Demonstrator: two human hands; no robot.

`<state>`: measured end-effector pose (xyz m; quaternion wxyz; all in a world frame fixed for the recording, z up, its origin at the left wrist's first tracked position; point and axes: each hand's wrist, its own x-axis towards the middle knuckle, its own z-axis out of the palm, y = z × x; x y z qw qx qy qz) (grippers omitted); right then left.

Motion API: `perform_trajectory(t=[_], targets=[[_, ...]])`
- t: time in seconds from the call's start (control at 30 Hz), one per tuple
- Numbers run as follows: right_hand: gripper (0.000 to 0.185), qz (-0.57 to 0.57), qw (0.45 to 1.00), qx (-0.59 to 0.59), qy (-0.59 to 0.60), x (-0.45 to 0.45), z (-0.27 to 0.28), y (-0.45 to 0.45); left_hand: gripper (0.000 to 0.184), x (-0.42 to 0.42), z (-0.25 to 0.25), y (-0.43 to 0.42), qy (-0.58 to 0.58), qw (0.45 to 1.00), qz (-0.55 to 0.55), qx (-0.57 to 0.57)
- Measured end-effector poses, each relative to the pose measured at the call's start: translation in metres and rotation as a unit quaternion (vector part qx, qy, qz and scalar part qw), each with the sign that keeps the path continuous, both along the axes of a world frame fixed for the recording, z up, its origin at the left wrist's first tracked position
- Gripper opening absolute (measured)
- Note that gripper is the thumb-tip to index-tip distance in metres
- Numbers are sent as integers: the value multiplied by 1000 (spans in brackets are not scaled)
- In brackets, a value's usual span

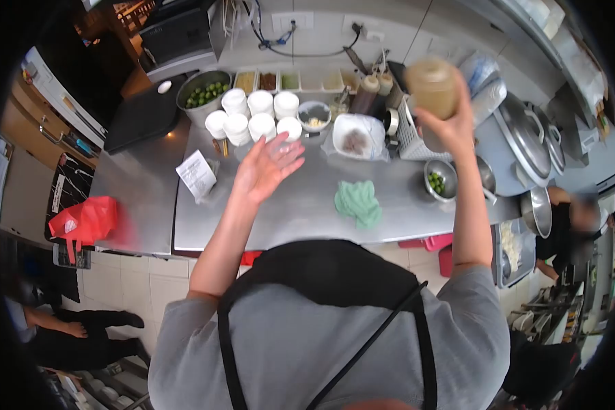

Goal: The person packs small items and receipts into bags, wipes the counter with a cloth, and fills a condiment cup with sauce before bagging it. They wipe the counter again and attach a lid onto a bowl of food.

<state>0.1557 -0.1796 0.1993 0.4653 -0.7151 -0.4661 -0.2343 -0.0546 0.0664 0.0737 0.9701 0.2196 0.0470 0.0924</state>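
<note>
My right hand [452,124] is raised above the back right of the counter. Its fingers wrap round a translucent jar of tan liquid [430,85], slightly smeared by motion. My left hand [266,171] is palm up over the steel counter [287,219], fingers spread, with nothing in it. Just beyond its fingertips stand several white lidded cups [262,126] in two rows. A small bowl [314,116] with pale pieces sits behind them. To the right of it, a white container in clear plastic [352,137] holds something brownish. A crumpled green cloth [359,203] lies nearer to me.
A pot of green limes [208,94] and seasoning tubs [290,80] line the back, beside sauce bottles [367,92]. A white basket [417,140] and metal bowl [439,181] stand right. A paper slip [197,176] and red bag [85,220] lie left. Other people [82,335] are nearby.
</note>
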Motion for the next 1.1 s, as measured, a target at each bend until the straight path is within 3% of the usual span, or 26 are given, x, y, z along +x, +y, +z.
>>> perform_trajectory(t=[0.17, 0.2, 0.27, 0.37, 1.1], targets=[[72, 52, 958, -237, -156, -42, -25, 37, 52, 7, 6, -13, 25, 999, -32, -33], [72, 52, 958, -239, -152, -44, -28, 40, 53, 7, 6, -14, 28, 999, -28, -32], [69, 39, 909, -306, -282, -47, -33, 46, 54, 7, 7, -16, 32, 999, -25, -31], [62, 44, 869, -318, -376, -49, -36, 53, 55, 6, 5, -18, 47, 998, -24, -27], [60, 75, 855, -340, -383, -46, -28, 56, 45, 15, 5, -30, 42, 998, -56, 7]])
